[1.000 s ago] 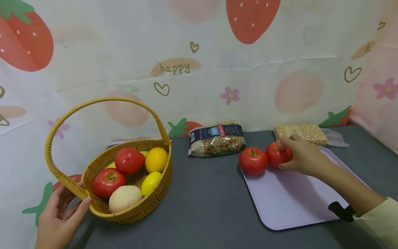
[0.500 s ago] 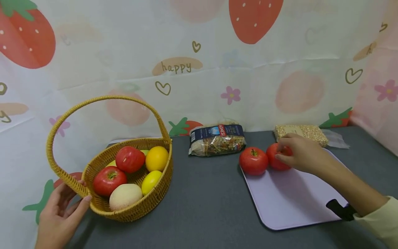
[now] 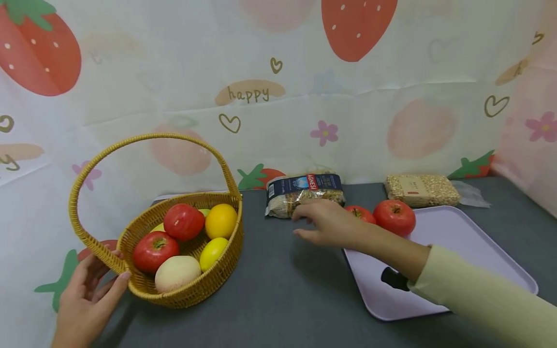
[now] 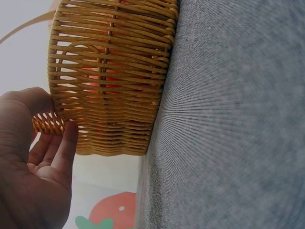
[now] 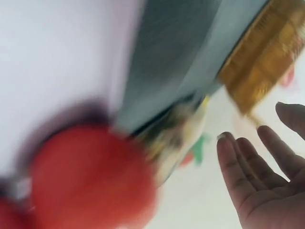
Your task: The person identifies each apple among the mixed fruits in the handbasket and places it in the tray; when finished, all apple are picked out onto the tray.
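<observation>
My left hand (image 3: pixel 89 299) grips the left side of the wicker basket (image 3: pixel 224 273) where its tall handle meets the rim. In the left wrist view, thumb and fingers (image 4: pixel 66 143) close on the woven edge. The basket holds two red tomato-like fruits (image 3: pixel 155 252), a peach-like pale fruit (image 3: pixel 177 274), a lemon (image 3: pixel 213 253) and an orange (image 3: pixel 221 221). My right hand (image 3: pixel 326 222) hovers with nothing in it, left of the lilac tray (image 3: pixel 461 241). At the tray's far left corner sit two more tomato-like fruits (image 3: pixel 395 217), the left one partly hidden by my right forearm.
Behind my right hand, a printed food packet (image 3: pixel 304 191) lies against the patterned cloth backdrop (image 3: pixel 270 135). A clear bag of pale grains (image 3: pixel 422 190) lies behind the tray. Dark grey cloth (image 3: pixel 278 299) covers the table between basket and tray.
My right hand has let go of the right-hand red fruit on the tray and moved left past the other one. My left hand stays on the basket.
</observation>
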Motion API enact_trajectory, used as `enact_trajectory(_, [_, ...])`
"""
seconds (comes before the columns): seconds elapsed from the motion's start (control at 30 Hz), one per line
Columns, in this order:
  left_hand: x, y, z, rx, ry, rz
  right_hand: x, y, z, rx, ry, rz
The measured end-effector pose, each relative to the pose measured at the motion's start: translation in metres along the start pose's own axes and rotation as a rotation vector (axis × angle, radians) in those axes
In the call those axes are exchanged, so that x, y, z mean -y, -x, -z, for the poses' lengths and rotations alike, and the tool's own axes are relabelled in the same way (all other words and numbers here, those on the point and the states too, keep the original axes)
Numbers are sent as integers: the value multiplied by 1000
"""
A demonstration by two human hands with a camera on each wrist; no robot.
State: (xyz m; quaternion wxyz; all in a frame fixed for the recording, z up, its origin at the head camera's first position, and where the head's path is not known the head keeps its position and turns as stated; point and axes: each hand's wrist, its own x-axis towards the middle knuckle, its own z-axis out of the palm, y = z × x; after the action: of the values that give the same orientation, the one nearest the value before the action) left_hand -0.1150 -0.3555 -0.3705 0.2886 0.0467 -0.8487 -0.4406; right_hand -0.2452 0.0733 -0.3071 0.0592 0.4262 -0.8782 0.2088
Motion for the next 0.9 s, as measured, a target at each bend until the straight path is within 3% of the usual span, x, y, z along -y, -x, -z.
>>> enact_trajectory(0.13, [1,-1,0,8,-3,-8,27,-39,-22,66,-186,34])
enact_trajectory(0.3, [1,0,0,18,7,-20,61,-84,-46,46,-411,1])
enact_trajectory(0.47, [0,0,0,17,5,-30,81,-120,-60,-12,-497,-105])
enact_trajectory(0.73, [-2,-1,-1,25,-7,-13,103,-163,-89,138,-595,-364])
enact_trajectory(0.9, [-1,0,0,12,-12,5,113,-183,-109,85,-624,-501])
